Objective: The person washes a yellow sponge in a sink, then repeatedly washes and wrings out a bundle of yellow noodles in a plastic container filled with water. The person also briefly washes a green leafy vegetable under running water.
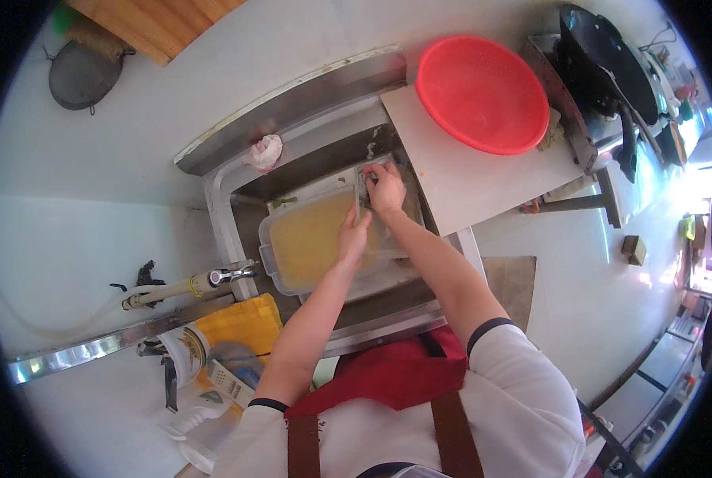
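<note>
Inside the metal sink (344, 327), a clear plastic tub (270, 281) holds yellowish, cloudy liquid. At the tub's right side, my left hand (352, 239) steadies the edge of a clear plastic container (363, 197), fingers pointing up along its wall. My right hand (387, 188) reaches into the same container from the right, its fingertips bent around a small dark thing that looks like a scrubber, too hidden to name surely. A scrap of green leaf (284, 202) lies above the tub.
A red plastic basin (481, 95) rests on a pale board (451, 179) over the sink's right end. Left are a faucet (230, 275) and a yellow cloth (242, 322). A crumpled whitish bag (265, 152) sits on the back ledge. Black woks (613, 66) stand at the upper right.
</note>
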Action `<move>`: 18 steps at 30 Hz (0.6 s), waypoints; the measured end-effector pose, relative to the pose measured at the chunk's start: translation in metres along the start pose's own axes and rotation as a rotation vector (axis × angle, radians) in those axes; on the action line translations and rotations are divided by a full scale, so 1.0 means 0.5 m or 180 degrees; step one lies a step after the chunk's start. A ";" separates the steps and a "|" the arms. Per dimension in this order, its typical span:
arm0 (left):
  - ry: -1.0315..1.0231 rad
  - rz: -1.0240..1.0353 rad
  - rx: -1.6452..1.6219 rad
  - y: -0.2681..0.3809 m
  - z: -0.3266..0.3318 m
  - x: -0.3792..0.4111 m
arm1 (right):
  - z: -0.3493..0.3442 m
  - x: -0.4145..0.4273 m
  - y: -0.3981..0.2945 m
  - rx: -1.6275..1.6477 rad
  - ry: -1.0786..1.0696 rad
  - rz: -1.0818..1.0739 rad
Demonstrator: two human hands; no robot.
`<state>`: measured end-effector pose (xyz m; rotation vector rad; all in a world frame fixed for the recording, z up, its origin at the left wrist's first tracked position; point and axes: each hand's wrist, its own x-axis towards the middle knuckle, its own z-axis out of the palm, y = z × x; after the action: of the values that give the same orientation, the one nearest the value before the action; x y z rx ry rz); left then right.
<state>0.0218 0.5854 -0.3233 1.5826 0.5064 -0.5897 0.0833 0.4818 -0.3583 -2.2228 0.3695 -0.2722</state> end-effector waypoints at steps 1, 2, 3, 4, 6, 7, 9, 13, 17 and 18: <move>0.0028 0.0127 -0.0044 -0.009 -0.003 0.007 | 0.003 -0.002 0.003 -0.0088 -0.0060 -0.0091; 0.0065 0.0250 -0.0078 -0.017 -0.011 0.013 | 0.008 -0.007 0.003 -0.0163 -0.0123 -0.0179; 0.0026 0.0400 -0.0165 -0.013 -0.005 0.011 | 0.007 -0.008 0.011 -0.0264 -0.0159 -0.0258; -0.0011 0.0549 -0.0254 -0.009 0.001 0.008 | 0.017 -0.013 0.011 -0.0047 -0.0206 -0.0175; 0.0059 0.0217 -0.0236 0.025 0.005 -0.024 | 0.009 -0.017 0.006 0.0481 -0.0752 -0.0242; 0.0129 0.0046 -0.0230 0.042 0.001 -0.040 | -0.004 -0.014 -0.003 0.0477 -0.0913 -0.0655; 0.0086 0.0090 -0.0036 0.036 -0.022 -0.034 | -0.032 0.000 -0.008 0.0466 -0.1216 -0.1477; 0.0841 0.1329 0.0340 0.001 -0.016 -0.022 | -0.020 0.035 0.015 -0.1529 -0.0857 -0.2436; 0.1370 0.1818 0.1597 0.023 -0.024 -0.023 | -0.033 -0.008 0.029 -0.1719 -0.0895 -0.2234; 0.1486 0.1781 0.1826 0.028 -0.023 -0.022 | -0.041 -0.024 0.022 -0.1800 -0.1057 -0.2185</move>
<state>0.0231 0.5956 -0.3051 2.3141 0.2105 0.0898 0.0636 0.4647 -0.3549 -2.8341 -0.5839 -0.1582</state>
